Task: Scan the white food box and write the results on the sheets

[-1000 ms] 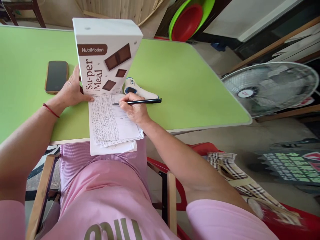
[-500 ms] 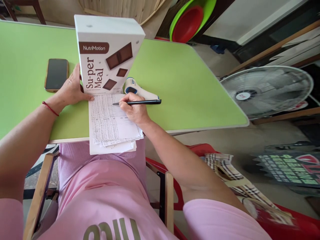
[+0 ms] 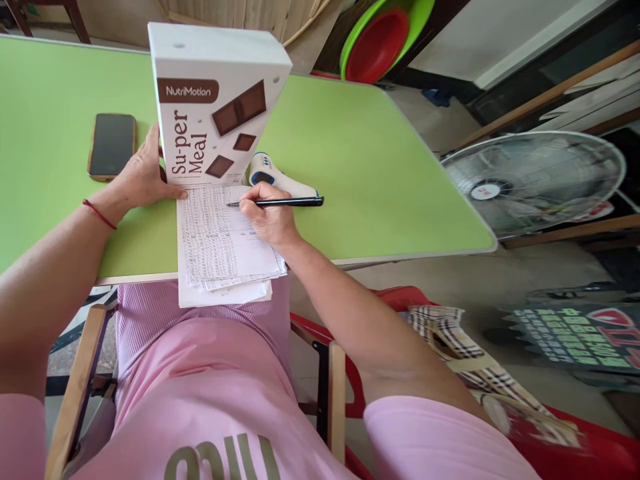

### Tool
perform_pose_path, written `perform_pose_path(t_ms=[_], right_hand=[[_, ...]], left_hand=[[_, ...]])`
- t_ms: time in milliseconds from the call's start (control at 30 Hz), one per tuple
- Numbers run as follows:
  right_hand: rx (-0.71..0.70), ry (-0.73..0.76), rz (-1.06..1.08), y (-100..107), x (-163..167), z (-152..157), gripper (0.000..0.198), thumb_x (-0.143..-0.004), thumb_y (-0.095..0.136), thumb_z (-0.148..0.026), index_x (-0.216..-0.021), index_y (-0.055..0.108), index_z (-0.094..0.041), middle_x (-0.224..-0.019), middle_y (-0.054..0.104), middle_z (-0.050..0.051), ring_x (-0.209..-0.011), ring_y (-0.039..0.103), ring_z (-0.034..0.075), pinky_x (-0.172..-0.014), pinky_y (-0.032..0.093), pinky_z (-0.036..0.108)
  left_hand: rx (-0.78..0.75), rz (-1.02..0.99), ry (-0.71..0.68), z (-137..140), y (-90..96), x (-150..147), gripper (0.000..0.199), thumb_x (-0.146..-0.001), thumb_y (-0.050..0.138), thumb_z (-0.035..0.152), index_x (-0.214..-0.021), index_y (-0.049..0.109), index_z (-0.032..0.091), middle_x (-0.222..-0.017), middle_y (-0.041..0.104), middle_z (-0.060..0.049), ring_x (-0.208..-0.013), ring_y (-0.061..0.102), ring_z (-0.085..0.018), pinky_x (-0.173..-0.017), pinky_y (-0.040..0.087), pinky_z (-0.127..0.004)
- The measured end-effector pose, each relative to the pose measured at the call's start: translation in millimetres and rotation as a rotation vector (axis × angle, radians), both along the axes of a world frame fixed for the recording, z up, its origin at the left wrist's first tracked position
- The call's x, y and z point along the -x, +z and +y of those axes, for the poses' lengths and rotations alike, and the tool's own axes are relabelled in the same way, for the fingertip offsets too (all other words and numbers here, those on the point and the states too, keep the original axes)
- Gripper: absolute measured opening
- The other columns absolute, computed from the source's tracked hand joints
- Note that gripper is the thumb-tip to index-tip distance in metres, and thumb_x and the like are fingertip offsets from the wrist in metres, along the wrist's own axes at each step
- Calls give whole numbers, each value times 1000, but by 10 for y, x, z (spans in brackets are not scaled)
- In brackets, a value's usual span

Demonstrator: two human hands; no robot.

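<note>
A black pen (image 3: 300, 201) is pinched in my right hand (image 3: 270, 212), its tip on the handwritten paper sheet (image 3: 213, 233). This sheet lies on a stack of papers (image 3: 225, 293) that overhangs the table's front edge. My left hand (image 3: 143, 175) rests flat at the papers' upper left corner, thumb stretched onto the sheet. Its other fingers lie along the left side of a white NutriMotion box (image 3: 200, 130) standing upright behind the papers, their tips partly hidden. Just beyond my right hand lies a white and blue infrared thermometer (image 3: 280, 179), partly covered by the hand.
A smartphone (image 3: 113, 147) lies left of the box on the green table (image 3: 360, 167). An electric fan (image 3: 535, 187) stands beyond the table's right end. Green and red basins (image 3: 377, 47) are behind. A red chair (image 3: 400, 297) with a checked bag (image 3: 450, 333) is at right.
The view has shifted very slightly. Both hands, the box and the papers stay in place; the pen tip has moved barely to the right, if at all.
</note>
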State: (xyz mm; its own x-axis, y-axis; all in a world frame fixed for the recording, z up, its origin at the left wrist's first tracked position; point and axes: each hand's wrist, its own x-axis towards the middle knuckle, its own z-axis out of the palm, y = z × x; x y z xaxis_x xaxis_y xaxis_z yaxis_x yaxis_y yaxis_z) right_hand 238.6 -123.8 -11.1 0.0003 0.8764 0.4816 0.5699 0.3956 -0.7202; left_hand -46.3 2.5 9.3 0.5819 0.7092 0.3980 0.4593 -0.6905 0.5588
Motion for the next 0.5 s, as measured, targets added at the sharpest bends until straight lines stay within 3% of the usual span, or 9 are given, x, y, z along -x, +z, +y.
perform_pose_path(t_ms=[233,500], right_hand=[[23,9,15,12,4,4,19,-84,68,-29,-69,58,-24,-62,60,-4,-59,52,14,-60,48,30],[65,-23,34,75,39,-23,16,-81,66,-23,-68,57,-24,-62,60,-4,-61,52,15,-61,50,30]], left_hand=[[-2,-34,-26,14,-21,-2,131,-59,84,90,-159,31,24,-151,54,-9,-148,41,-43,-124,33,-67],[37,-20,-8,-55,74,-6,135,-55,86,93,-156,33,21,-158,48,-13,-147,43,-45,-124,36,-65]])
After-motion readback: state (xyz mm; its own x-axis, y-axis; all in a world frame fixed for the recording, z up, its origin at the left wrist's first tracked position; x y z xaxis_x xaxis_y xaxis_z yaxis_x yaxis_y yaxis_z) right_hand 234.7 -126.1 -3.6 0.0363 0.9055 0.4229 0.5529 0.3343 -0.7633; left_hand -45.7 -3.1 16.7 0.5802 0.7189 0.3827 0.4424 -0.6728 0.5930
